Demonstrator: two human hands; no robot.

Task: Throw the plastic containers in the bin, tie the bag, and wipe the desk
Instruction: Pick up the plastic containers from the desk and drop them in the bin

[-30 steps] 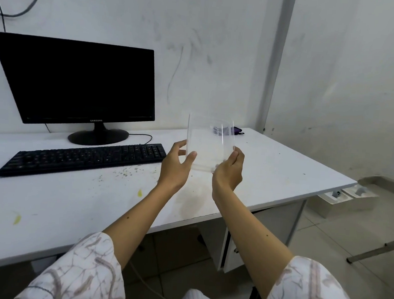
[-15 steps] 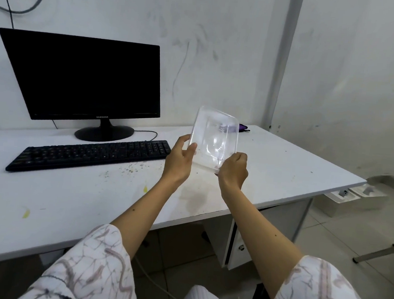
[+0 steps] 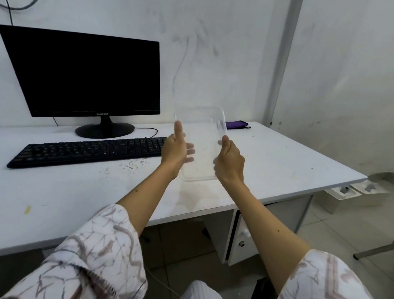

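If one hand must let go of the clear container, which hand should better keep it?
Probably the right hand: its thumb and curled fingers clamp the edge of the container, while the left hand lays its thumb straight along the other edge.

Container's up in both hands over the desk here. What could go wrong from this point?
1. The left hand and right hand grip the clear container only at its side edges; it might flex and slip onto the desk.
2. No bin shows in this view, so the throw may need a turn away first.
3. Crumbs lie right beside the keyboard; wiping could push them into the keys.
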